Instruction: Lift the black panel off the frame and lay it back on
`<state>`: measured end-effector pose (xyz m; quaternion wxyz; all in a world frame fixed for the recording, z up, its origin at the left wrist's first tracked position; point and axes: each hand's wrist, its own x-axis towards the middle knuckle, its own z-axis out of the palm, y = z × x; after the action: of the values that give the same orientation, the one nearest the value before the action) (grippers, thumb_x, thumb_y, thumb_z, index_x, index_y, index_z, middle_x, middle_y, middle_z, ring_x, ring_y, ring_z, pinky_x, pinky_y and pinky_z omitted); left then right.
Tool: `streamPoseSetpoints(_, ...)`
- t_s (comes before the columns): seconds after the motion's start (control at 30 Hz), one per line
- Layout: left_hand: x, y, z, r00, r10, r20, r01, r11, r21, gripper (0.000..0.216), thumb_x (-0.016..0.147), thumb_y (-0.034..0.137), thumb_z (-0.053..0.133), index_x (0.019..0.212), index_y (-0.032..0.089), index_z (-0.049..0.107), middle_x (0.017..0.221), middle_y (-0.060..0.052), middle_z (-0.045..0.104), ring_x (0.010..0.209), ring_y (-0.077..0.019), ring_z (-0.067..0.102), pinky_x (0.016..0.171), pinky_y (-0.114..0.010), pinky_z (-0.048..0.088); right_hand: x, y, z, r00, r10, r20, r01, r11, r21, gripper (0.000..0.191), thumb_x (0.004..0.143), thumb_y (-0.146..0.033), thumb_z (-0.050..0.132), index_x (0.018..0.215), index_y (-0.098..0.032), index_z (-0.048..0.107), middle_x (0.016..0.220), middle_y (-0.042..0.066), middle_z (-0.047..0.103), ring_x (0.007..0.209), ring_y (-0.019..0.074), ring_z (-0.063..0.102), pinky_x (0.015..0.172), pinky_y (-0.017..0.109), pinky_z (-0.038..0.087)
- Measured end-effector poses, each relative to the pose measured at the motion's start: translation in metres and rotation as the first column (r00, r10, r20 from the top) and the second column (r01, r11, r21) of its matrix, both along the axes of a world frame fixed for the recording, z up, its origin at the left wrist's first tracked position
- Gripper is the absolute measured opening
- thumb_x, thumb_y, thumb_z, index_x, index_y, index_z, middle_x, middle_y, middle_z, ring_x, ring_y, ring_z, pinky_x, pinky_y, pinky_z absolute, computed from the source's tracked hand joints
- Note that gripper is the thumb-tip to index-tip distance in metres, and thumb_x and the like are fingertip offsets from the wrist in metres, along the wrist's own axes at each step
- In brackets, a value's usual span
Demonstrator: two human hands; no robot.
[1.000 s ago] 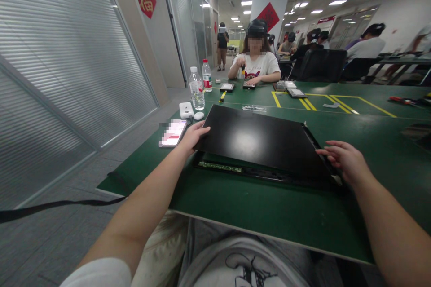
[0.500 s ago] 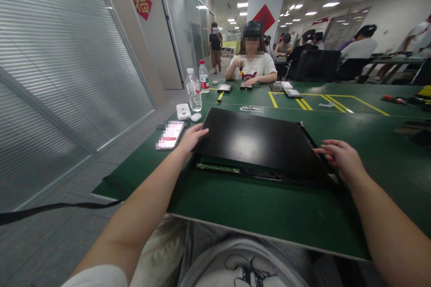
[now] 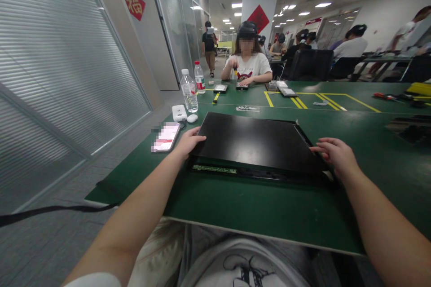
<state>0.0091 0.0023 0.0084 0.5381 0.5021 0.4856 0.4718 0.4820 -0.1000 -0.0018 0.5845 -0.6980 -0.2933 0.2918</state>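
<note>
One black frame (image 3: 269, 175) holds a green circuit strip (image 3: 214, 169), two bottles (image 3: 189, 94) beyond.

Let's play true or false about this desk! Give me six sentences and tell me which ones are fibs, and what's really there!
1. The left hand and the right hand are at opposite sides of the black panel. True.
2. A phone lies on the green table. True.
3. The phone is to the right of the panel. False: it is to the left.
4. A red-capped bottle stands behind a white-capped bottle. True.
5. The white-capped bottle lies on its side. False: it stands upright.
6. The right hand holds a bottle. False: it is at the panel's right edge.
</note>
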Motion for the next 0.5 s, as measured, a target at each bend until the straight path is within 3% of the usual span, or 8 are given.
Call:
streamPoseSetpoints(0.23,0.0006,-0.0006,-0.0010,0.997,0.000,-0.073,0.006,0.997,0.080,0.040,0.057,0.021,0.089,0.097,0.022,0.083,0.104,-0.006,0.086,0.114,-0.0377,0.077,0.106,-0.049,0.057,0.0045,0.0028,-0.0044,0.998,-0.030,0.051,0.030,1.000,-0.002,0.028,0.067,-0.020,0.079,0.093,-0.023,0.067,0.073,0.006,0.075,0.070,0.0188,0.071,0.049,0.019,0.039)
streamPoseSetpoints(0.5,0.0008,0.0059,-0.0075,0.995,-0.002,-0.101,0.016,0.990,0.142,0.036,0.055,0.026,0.090,0.090,0.024,0.083,0.110,-0.006,0.084,0.116,-0.0376,0.074,0.109,-0.049,0.056,0.0023,0.0011,-0.0005,0.996,-0.028,0.087,0.033,0.998,-0.057,0.031,0.068,-0.022,0.081,0.096,-0.023,0.069,0.075,0.005,0.075,0.076,0.0204,0.073,0.055,0.023,0.044)
